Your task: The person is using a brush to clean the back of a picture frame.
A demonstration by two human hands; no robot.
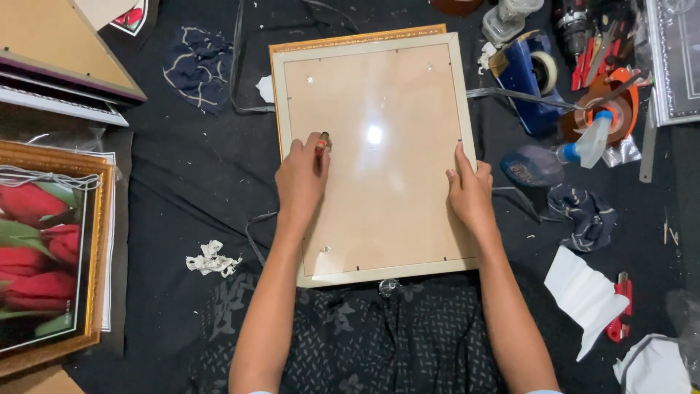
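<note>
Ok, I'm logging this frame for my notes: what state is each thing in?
Cream picture frame with brown backing: lying flat, back side up.
Gold-edged frame: lying beneath it, mostly covered.
Left hand: on the backing, gripping a small tool.
Right hand: pressing on the frame's right edge.
Tulip picture: framed, lying face up.
Blue tape dispenser: lying on its side.

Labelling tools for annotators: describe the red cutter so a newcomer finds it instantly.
Start at the big pale frame under both hands, then go past the right hand toward the lower right corner of the black cloth. Beside the folded white paper lies the red cutter, lengthwise. It is the only small red tool there; the other red-handled tools sit top right.
</note>
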